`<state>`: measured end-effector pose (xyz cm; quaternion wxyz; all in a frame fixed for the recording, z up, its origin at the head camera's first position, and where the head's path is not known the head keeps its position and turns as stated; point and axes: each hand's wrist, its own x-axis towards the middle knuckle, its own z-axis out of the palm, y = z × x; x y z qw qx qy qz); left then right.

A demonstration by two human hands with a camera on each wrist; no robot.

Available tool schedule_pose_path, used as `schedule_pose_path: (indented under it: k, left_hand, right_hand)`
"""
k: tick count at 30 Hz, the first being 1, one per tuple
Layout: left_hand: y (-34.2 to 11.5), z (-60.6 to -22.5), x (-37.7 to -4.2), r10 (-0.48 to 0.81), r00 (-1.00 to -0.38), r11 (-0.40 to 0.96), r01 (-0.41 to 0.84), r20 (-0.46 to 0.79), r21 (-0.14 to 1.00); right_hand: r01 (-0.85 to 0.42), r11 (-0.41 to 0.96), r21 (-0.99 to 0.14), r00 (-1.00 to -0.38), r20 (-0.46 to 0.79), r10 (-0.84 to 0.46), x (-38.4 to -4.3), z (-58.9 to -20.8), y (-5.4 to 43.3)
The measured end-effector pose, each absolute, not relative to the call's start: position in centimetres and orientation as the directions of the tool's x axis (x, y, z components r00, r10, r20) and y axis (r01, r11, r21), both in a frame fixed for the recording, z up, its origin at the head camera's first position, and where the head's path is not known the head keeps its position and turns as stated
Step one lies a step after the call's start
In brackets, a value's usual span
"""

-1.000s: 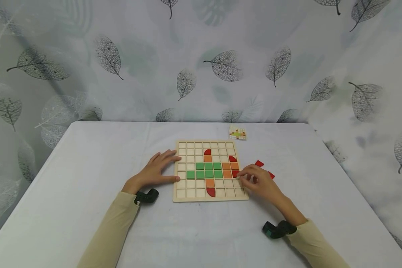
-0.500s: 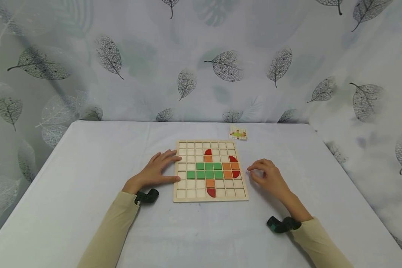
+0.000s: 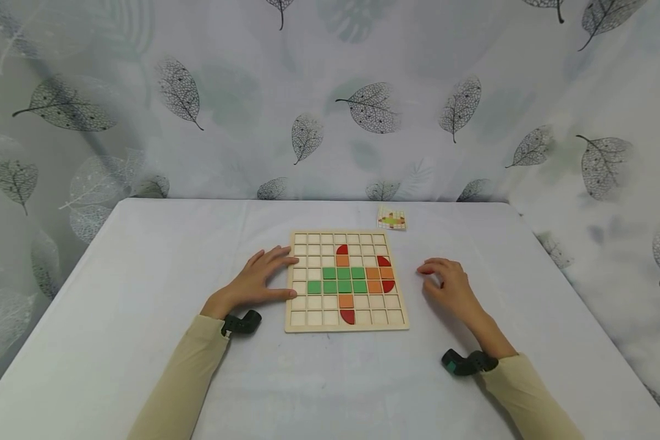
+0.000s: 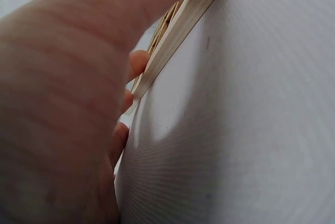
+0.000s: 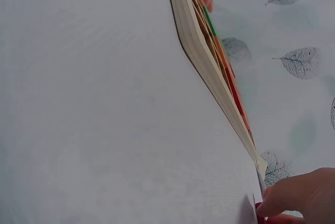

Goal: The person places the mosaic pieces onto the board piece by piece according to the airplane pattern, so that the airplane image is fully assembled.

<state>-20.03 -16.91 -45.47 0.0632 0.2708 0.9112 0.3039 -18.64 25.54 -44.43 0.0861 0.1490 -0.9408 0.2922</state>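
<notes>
A square wooden grid board point(image 3: 346, 327) lies on the table, holding green and orange square tiles and several red quarter-round pieces. My left hand point(image 3: 261, 278) rests at its left edge, fingers and thumb spread; the left wrist view shows the fingertips touching the wooden rim point(image 4: 175, 38). To the right of the board, my right hand point(image 3: 450, 287) is low on the table with bent fingers. In the right wrist view its fingers point(image 5: 296, 195) pinch a small red piece point(image 5: 260, 211), mostly covered by them. Another bit of red point(image 3: 442, 285) shows between thumb and fingers.
A small pattern card point(image 3: 392, 219) lies just beyond the board's back right corner. White cloth covers the table point(image 3: 330, 379), and a leaf-print curtain point(image 3: 242, 91) hangs behind it. Each wrist wears a black camera band point(image 3: 470, 363).
My right hand has drawn away from the red piece at the board's right side and moved right, over the loose red pieces. My left hand stays at the board's edge.
</notes>
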Motion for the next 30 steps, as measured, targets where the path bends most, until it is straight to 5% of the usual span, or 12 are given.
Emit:
schedule_pose_path:
  k: [30]
  left_hand:
    - [-16.91, -45.29, -19.93, 0.528, -0.848, 0.672, 0.45, 0.046, 0.589]
  right_hand:
    - [-0.351, 0.767, -0.537, -0.934, 0.26, -0.245, -18.68, -44.46, 25.1]
